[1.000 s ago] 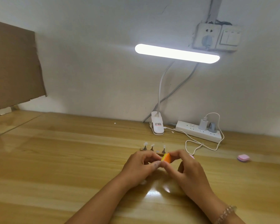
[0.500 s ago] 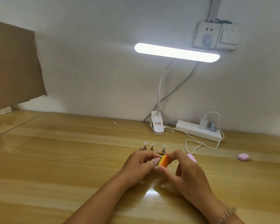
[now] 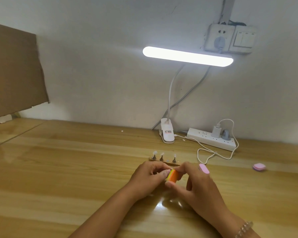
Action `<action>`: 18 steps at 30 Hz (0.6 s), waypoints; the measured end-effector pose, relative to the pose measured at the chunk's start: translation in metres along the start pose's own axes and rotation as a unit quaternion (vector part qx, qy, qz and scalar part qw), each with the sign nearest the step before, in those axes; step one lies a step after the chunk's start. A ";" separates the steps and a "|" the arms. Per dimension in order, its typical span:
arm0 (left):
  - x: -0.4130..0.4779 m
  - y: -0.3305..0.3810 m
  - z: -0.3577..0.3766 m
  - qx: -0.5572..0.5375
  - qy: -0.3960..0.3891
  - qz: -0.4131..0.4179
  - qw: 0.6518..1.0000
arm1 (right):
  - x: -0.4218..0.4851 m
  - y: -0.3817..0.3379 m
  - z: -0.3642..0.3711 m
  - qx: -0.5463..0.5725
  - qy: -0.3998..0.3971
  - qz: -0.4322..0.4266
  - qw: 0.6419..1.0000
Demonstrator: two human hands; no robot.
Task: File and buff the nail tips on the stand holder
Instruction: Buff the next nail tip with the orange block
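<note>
- The orange-and-yellow buffer block [image 3: 172,176] is held just above the wooden table [image 3: 76,169], between the two hands and a little in front of the stand holder [image 3: 167,160].
- The right hand [image 3: 196,186] grips the block between thumb and fingers. The orange face is turned toward the other hand, probably so it can rub.
- The left hand [image 3: 146,177] has its fingers curled and pinches a small piece against the block's yellow end. The piece is too hidden to name.
- The stand holder carries three nail tips [image 3: 162,154], each upright on its own peg. There is a gap between the second and third pegs, so the pinched piece may have come from there.
- A pink file [image 3: 204,168] lies just beside the right hand, likely kept within reach for the filing part.
- A second pink block [image 3: 259,167] sits well apart to the right.
- Behind these, a clip lamp [image 3: 168,134] lights the work area. A power strip [image 3: 212,139] holds a white charger [image 3: 215,130] and a grey plug [image 3: 226,134].
</note>
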State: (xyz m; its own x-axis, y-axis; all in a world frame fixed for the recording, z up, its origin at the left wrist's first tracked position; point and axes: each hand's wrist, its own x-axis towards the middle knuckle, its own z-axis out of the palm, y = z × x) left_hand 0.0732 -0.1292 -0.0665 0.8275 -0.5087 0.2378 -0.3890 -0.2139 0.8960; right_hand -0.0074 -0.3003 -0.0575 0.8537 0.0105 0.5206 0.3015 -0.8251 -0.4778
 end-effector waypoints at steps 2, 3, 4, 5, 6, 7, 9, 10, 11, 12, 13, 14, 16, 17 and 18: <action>0.000 0.002 0.000 -0.002 -0.004 -0.003 1.000 | 0.004 0.003 0.000 0.023 0.018 0.021 0.999; -0.001 0.002 0.001 0.002 -0.007 -0.001 1.000 | 0.007 0.006 0.000 0.030 0.040 0.038 0.998; -0.001 0.003 0.001 0.007 -0.010 0.001 1.000 | 0.008 0.006 -0.001 0.024 0.056 0.046 0.997; -0.002 0.002 0.001 0.011 -0.010 0.001 1.000 | 0.008 0.006 0.000 0.013 0.054 0.038 0.998; -0.001 0.002 0.001 0.016 -0.008 -0.004 1.000 | 0.006 0.005 0.001 0.003 0.041 0.022 0.999; -0.001 0.001 0.001 0.019 -0.004 -0.009 1.000 | 0.003 0.004 0.002 0.002 0.026 0.004 1.000; 0.000 0.000 0.001 0.022 0.003 -0.012 1.000 | 0.003 0.004 0.003 0.016 0.017 0.015 1.000; 0.000 0.000 0.001 0.019 0.002 -0.011 1.000 | 0.006 0.006 0.002 0.026 0.033 0.036 0.998; 0.000 0.001 0.001 0.013 -0.001 -0.007 1.000 | 0.008 0.009 0.001 0.030 0.050 0.054 0.997; 0.000 0.001 0.002 0.007 -0.003 -0.003 1.000 | 0.009 0.010 0.000 0.028 0.060 0.058 0.996; 0.000 0.002 0.001 0.001 -0.003 -0.001 1.000 | 0.008 0.008 0.000 0.023 0.054 0.049 0.997; 0.000 0.002 0.001 -0.005 -0.004 0.001 1.000 | 0.005 0.006 0.002 0.016 0.042 0.030 0.999; 0.001 0.002 0.000 -0.011 -0.008 0.005 1.000 | 0.000 0.002 0.004 0.008 0.027 0.003 1.000; 0.001 0.002 0.001 -0.009 -0.007 0.007 1.000 | 0.001 0.003 0.003 0.007 0.031 0.010 0.999; 0.001 0.001 0.001 -0.004 -0.003 0.010 1.000 | 0.003 0.005 0.002 0.011 0.044 0.026 0.999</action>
State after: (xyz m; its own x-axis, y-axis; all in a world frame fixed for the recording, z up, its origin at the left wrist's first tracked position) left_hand 0.0732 -0.1307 -0.0656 0.8169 -0.5183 0.2530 -0.4022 -0.1974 0.8940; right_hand -0.0026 -0.3034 -0.0597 0.8275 -0.0825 0.5554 0.2681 -0.8111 -0.5199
